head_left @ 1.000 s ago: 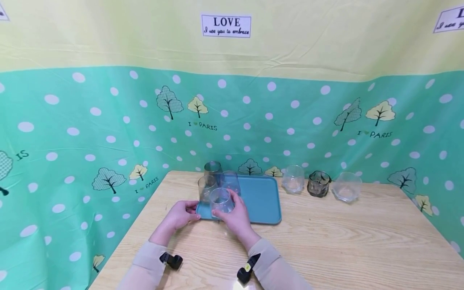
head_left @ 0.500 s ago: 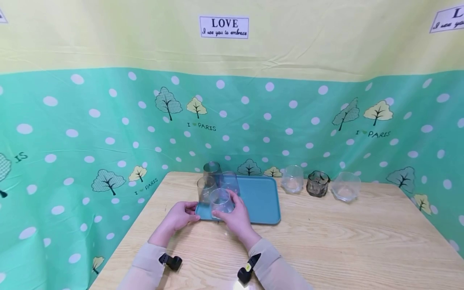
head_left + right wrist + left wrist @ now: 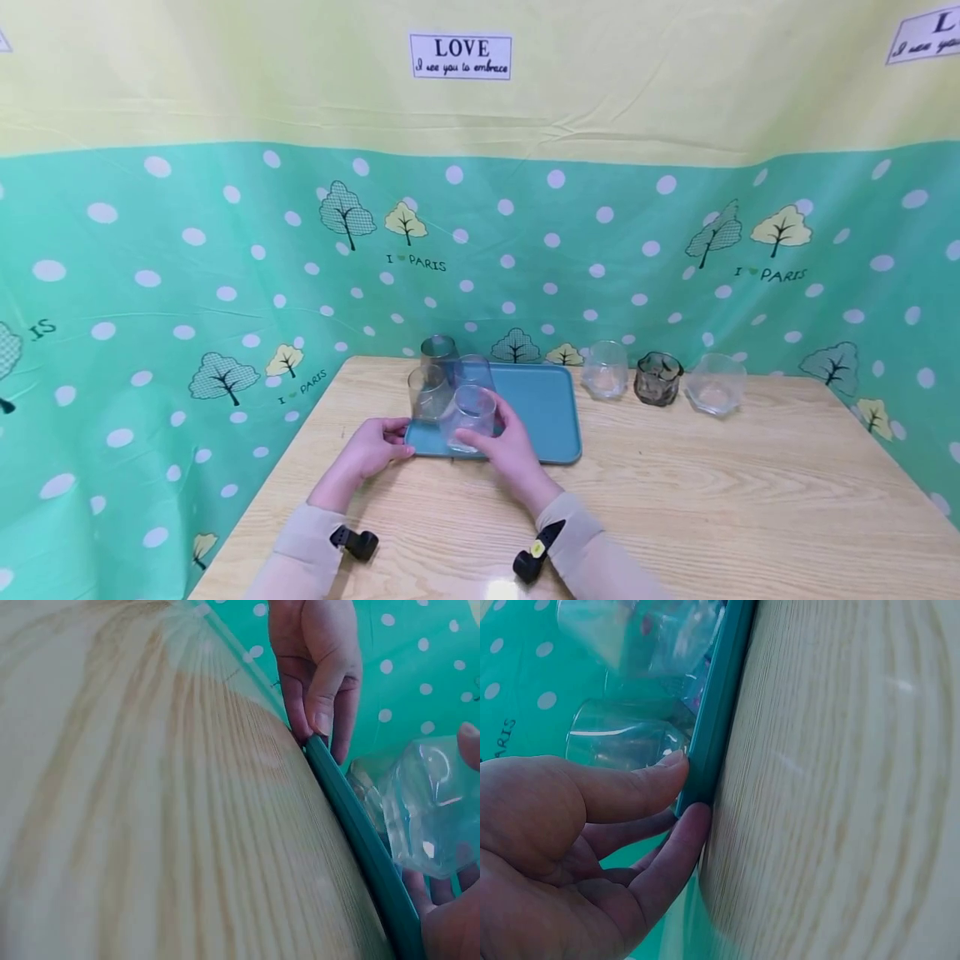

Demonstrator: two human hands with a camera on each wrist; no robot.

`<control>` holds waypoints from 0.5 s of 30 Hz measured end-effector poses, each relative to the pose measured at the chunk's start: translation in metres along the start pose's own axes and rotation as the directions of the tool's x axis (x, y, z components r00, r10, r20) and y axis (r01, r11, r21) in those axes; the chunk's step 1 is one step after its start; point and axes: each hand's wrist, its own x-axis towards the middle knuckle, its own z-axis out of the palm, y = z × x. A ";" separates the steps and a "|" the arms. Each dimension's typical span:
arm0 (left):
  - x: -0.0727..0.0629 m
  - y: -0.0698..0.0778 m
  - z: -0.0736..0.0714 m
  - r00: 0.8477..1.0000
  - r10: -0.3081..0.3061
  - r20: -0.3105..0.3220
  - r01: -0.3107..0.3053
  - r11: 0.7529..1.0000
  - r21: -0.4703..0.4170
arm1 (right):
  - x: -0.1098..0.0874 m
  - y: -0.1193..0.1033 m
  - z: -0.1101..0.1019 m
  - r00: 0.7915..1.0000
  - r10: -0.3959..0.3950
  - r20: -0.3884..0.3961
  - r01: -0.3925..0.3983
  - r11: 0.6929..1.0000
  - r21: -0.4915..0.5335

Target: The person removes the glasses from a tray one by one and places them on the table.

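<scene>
The left hand (image 3: pixel 375 444), pinching the near left corner of the tray (image 3: pixel 540 417) between thumb and fingers, does best to keep it still, while the right hand (image 3: pixel 512 447), thumb and fingers curled round the clear glass (image 3: pixel 467 425) at the tray's near left part, should level its base gently, clear of the neighbouring glass (image 3: pixel 429 398) (whether that base touches the tray, I cannot tell). Compared with half a second ago, the right hand and its glass sit slightly farther right, the glass now leaning rightward, while the left hand looks unmoved.
</scene>
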 end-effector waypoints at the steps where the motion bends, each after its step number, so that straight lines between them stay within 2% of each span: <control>1: 0.000 0.000 0.000 1.000 0.000 0.001 0.000 1.000 -0.002 | -0.001 -0.001 -0.004 1.000 0.005 0.002 -0.005 1.000 -0.004; 9: 0.002 -0.001 -0.001 1.000 -0.013 0.001 0.013 1.000 0.010 | -0.005 -0.003 -0.045 1.000 0.007 -0.021 -0.007 1.000 0.000; 15: 0.003 -0.003 0.001 1.000 -0.014 0.003 0.014 1.000 0.006 | -0.010 -0.003 -0.086 0.999 0.015 -0.039 -0.015 1.000 0.023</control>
